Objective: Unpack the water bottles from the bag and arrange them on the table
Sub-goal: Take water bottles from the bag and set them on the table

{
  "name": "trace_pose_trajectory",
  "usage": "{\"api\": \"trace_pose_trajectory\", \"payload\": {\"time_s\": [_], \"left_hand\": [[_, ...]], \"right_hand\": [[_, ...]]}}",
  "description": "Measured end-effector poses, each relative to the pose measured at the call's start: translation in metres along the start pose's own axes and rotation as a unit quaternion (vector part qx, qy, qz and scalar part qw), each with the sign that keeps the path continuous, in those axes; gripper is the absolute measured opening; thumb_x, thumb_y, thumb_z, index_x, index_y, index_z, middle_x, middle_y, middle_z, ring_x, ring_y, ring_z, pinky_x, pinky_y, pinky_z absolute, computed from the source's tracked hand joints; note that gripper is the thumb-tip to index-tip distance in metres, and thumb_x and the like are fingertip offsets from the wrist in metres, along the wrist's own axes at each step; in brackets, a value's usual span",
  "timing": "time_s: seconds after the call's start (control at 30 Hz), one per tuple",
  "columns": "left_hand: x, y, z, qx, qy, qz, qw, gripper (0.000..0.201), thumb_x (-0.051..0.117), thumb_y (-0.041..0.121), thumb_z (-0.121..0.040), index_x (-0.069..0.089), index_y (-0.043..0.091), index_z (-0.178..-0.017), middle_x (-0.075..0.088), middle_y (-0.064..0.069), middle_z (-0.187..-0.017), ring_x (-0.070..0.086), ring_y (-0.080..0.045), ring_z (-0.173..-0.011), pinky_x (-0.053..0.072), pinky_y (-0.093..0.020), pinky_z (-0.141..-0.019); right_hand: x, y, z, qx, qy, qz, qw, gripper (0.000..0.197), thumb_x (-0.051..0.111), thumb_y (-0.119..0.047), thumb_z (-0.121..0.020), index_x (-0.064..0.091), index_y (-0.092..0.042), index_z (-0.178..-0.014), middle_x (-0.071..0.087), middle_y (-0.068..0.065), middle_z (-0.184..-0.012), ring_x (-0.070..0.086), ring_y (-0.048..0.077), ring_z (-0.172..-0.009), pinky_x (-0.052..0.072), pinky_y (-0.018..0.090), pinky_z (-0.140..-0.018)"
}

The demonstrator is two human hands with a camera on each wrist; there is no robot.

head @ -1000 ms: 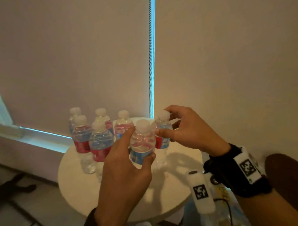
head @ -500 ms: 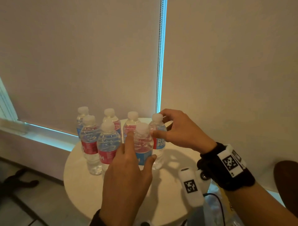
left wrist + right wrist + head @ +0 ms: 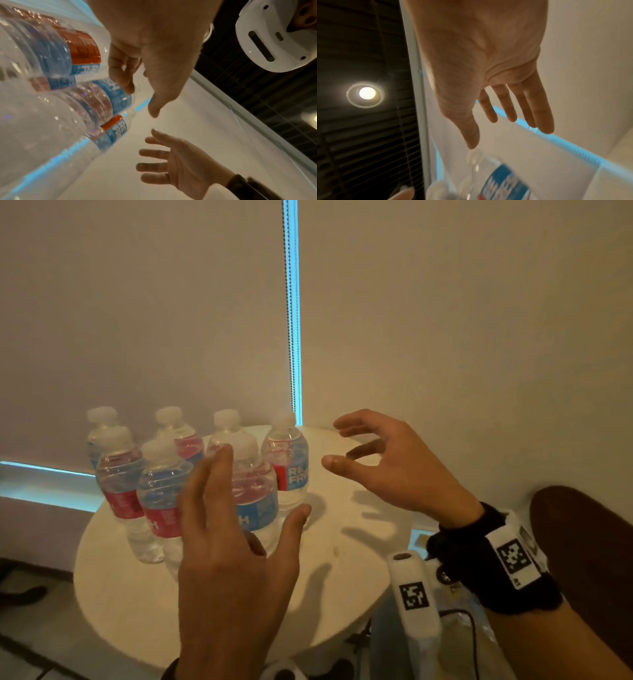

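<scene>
Several clear water bottles with white caps and red-and-blue labels stand upright in two rows on the round white table. My left hand hovers open, fingers spread, just in front of the front right bottle without holding it; the left wrist view shows the same open left hand beside that bottle. My right hand is open with loosely bent fingers, apart from the back right bottle and to its right. In the right wrist view the right hand is empty above a bottle.
A pale plastic bag lies below the table's right edge, under my right wrist. A brown chair stands at the far right. Roller blinds with a bead chain close off the back, above a sill at the left.
My left hand has let go of the front right bottle and my right hand of the back right bottle. Both bottles now stand on the table. The right hand has drawn away to the right.
</scene>
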State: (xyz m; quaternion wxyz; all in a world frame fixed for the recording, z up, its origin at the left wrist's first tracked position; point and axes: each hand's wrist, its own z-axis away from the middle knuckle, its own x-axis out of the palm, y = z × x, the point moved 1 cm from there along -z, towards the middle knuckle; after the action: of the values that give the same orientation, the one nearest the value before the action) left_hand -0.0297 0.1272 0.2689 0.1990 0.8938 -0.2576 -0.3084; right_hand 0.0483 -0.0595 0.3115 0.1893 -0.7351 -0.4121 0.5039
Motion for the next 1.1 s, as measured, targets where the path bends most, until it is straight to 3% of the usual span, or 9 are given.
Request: {"api": "trace_pose_trajectory", "payload": {"time_s": [0.13, 0.27, 0.4, 0.47, 0.57, 0.7, 0.87, 1.0, 1.1], "left_hand": [[0.015, 0.024, 0.019, 0.058, -0.029, 0.094, 0.994, 0.069, 0.081, 0.038, -0.074, 0.055, 0.005, -0.129, 0.054, -0.01, -0.13, 0.064, -0.017, -0.06, 0.049, -0.009, -0.055], [0.067, 0.049, 0.06, 0.15, -0.156, 0.166, 0.962, 0.034, 0.069, 0.035, -0.082, 0.065, 0.018, -0.111, 0.07, 0.002, -0.096, 0.06, -0.011, -0.053, 0.051, -0.017, -0.051], [0.141, 0.069, 0.117, 0.16, -0.406, 0.17, 0.884, 0.033, 0.058, 0.04, -0.091, 0.059, 0.026, -0.121, 0.071, 0.004, -0.106, 0.066, -0.008, -0.073, 0.054, -0.016, -0.064], [0.178, 0.074, 0.144, 0.122, -0.503, 0.19, 0.834, 0.029, 0.051, 0.038, -0.097, 0.056, 0.028, -0.124, 0.065, 0.008, -0.116, 0.06, -0.003, -0.086, 0.047, -0.009, -0.077], [0.222, 0.083, 0.177, 0.069, -0.583, 0.226, 0.777, 0.019, 0.05, 0.028, -0.098, 0.058, 0.03, -0.115, 0.056, 0.022, -0.1, 0.053, 0.006, -0.088, 0.047, -0.021, -0.097], [0.281, 0.09, 0.208, 0.063, -0.578, 0.179, 0.793, 0.02, 0.047, 0.034, -0.097, 0.061, 0.028, -0.109, 0.064, 0.013, -0.11, 0.051, 0.002, -0.098, 0.042, -0.025, -0.102], [0.349, 0.094, 0.229, -0.137, -0.604, 0.224, 0.752, 0.031, 0.058, 0.035, -0.088, 0.045, 0.052, -0.11, 0.066, -0.008, -0.112, 0.065, -0.022, -0.097, 0.056, -0.039, -0.086], [0.391, 0.095, 0.234, -0.202, -0.547, 0.261, 0.77, 0.049, 0.063, 0.02, -0.089, 0.042, 0.032, -0.132, 0.065, 0.003, -0.116, 0.064, -0.011, -0.099, 0.056, -0.036, -0.09], [0.394, 0.106, 0.223, -0.186, -0.539, 0.259, 0.78, 0.047, 0.063, 0.009, -0.091, 0.05, 0.043, -0.121, 0.066, 0.009, -0.092, 0.061, 0.001, -0.074, 0.05, -0.015, -0.073]], "right_hand": [[-0.045, 0.052, 0.048, 0.081, 0.091, -0.065, 0.99, 0.034, 0.079, -0.034, -0.077, 0.067, -0.024, -0.108, 0.069, -0.008, -0.107, 0.072, 0.014, -0.089, 0.064, 0.036, -0.072], [-0.07, 0.134, 0.105, 0.204, 0.145, -0.03, 0.968, 0.025, 0.079, -0.025, -0.081, 0.068, -0.019, -0.102, 0.07, -0.001, -0.101, 0.072, 0.021, -0.085, 0.064, 0.047, -0.067], [-0.064, 0.224, 0.172, 0.335, 0.142, 0.024, 0.931, 0.018, 0.079, -0.023, -0.081, 0.067, -0.019, -0.094, 0.071, 0.001, -0.096, 0.072, 0.019, -0.082, 0.062, 0.049, -0.072], [-0.054, 0.259, 0.204, 0.387, 0.116, 0.049, 0.914, 0.015, 0.077, -0.026, -0.083, 0.067, -0.021, -0.093, 0.07, -0.002, -0.096, 0.069, 0.012, -0.085, 0.061, 0.045, -0.081], [-0.038, 0.287, 0.239, 0.435, 0.064, 0.042, 0.897, 0.024, 0.071, -0.025, -0.087, 0.065, -0.02, -0.11, 0.064, -0.013, -0.095, 0.059, -0.002, -0.086, 0.055, 0.023, -0.076], [-0.02, 0.308, 0.256, 0.452, 0.044, 0.031, 0.89, 0.04, 0.069, -0.015, -0.086, 0.053, -0.026, -0.121, 0.056, -0.018, -0.101, 0.055, 0.001, -0.093, 0.047, 0.017, -0.076], [-0.01, 0.328, 0.246, 0.428, 0.173, 0.022, 0.887, 0.042, 0.074, -0.022, -0.085, 0.046, -0.047, -0.102, 0.06, -0.017, -0.102, 0.059, -0.008, -0.088, 0.051, 0.008, -0.072], [-0.005, 0.349, 0.246, 0.428, 0.224, -0.015, 0.876, 0.05, 0.072, -0.029, -0.086, 0.04, -0.038, -0.123, 0.058, -0.013, -0.117, 0.058, -0.004, -0.102, 0.048, 0.006, -0.079], [-0.006, 0.36, 0.246, 0.434, 0.221, 0.002, 0.873, 0.073, 0.054, -0.074, -0.076, 0.045, -0.029, -0.132, 0.052, -0.018, -0.119, 0.057, 0.001, -0.11, 0.043, 0.0, -0.082]]}}
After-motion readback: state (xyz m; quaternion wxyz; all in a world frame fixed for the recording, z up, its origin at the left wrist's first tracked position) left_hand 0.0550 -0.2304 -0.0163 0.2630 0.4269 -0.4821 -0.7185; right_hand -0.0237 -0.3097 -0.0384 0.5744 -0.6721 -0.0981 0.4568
